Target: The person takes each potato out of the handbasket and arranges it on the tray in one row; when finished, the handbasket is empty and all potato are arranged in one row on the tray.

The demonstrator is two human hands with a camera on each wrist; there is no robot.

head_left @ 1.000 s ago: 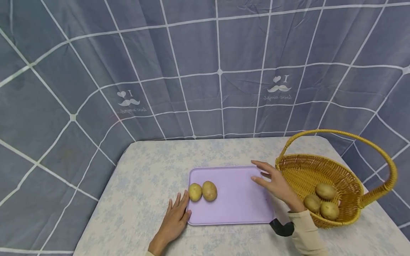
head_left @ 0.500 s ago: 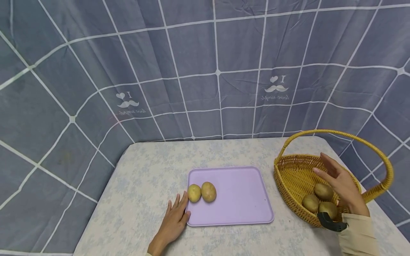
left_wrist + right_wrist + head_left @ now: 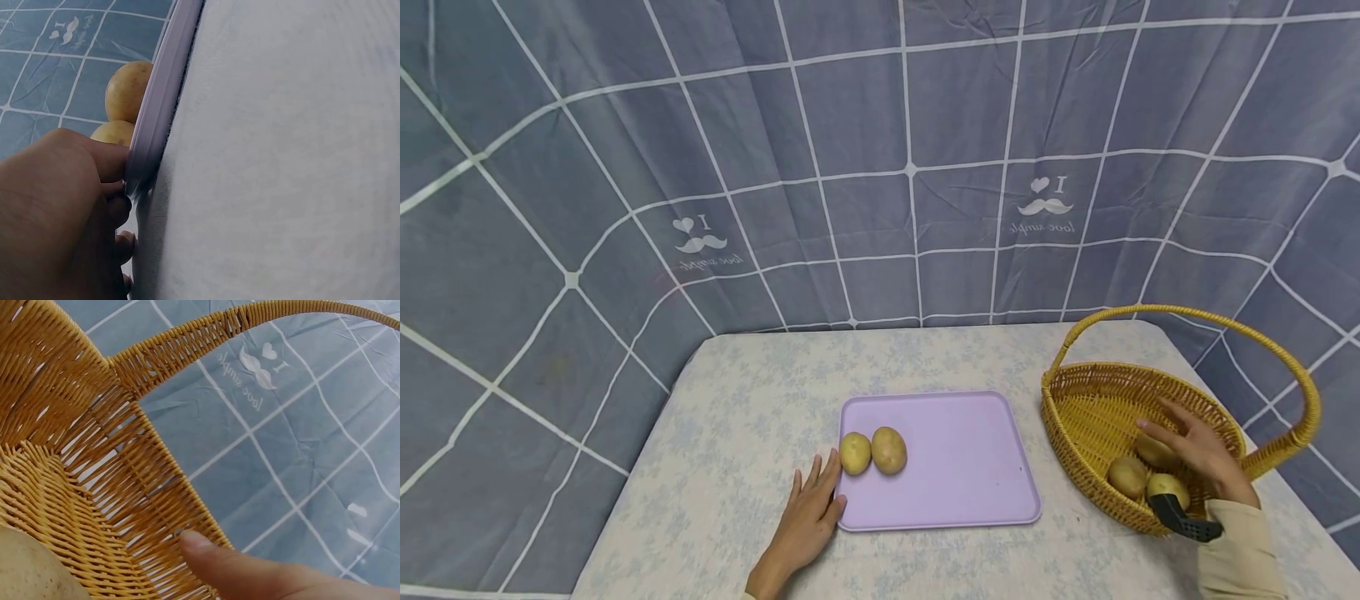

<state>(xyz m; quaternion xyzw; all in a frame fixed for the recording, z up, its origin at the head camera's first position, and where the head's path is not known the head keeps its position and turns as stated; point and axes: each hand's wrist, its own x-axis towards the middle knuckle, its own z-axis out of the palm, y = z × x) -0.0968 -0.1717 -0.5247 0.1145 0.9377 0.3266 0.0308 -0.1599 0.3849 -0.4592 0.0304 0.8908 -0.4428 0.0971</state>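
A flat, rectangular lilac tray (image 3: 958,483) lies against the left hand (image 3: 805,518), two smooth yellow-brown potatoes (image 3: 889,451) side by side on it near the fingers. Around the right hand (image 3: 1208,454), an upright golden-brown wicker basket (image 3: 1078,442) holds three more potatoes (image 3: 1127,477), one partly hidden beneath that hand.

The basket (image 3: 1075,450) is free inside at left; the handle (image 3: 212,334) arches above, and room under the right hand (image 3: 1204,454) is hard to judge.
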